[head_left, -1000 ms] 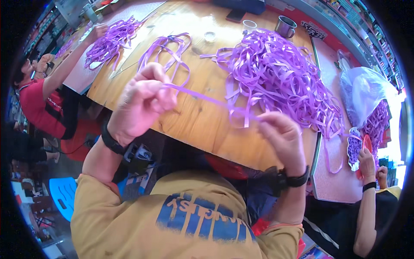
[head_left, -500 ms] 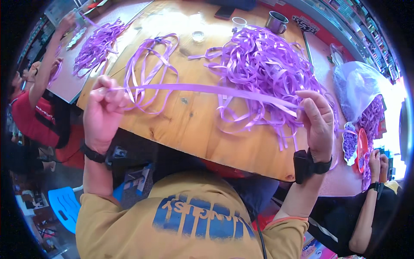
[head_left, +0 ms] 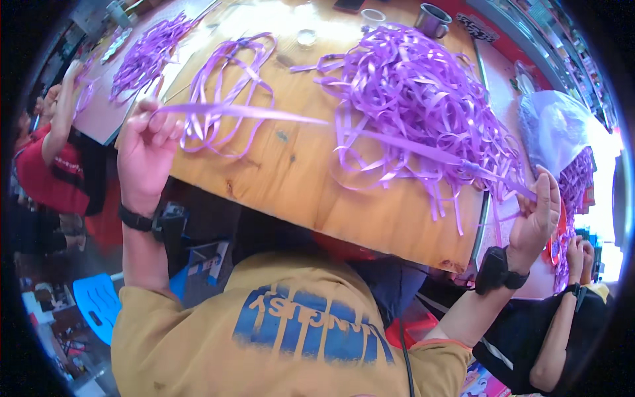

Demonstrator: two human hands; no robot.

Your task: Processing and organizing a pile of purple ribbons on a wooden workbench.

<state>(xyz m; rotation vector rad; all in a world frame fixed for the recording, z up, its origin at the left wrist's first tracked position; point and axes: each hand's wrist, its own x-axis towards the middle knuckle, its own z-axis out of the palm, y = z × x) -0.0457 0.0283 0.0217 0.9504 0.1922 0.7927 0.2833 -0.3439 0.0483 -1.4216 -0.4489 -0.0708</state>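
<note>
Purple ribbon (head_left: 251, 112), one, spans two hands (head_left: 147, 159); one heap (head_left: 417, 99), one mug (head_left: 433, 22).

Left hand (head_left: 147, 159) sits at left of frame, fingers curled into pinch, above near-vertical left forearm (head_left: 145, 260). Right hand (head_left: 537, 221) sits lower, at right of frame, thumb and fingers pinched, pointing up; right forearm (head_left: 468, 312) slants up rightward. Arms spread wide, hands well apart.

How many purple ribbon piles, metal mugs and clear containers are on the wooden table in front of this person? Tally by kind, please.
Ribbon piles (big heap, looped bundle): 2
Metal mug: 1
Clear containers (cup, small dish): 2
Total: 5
</note>
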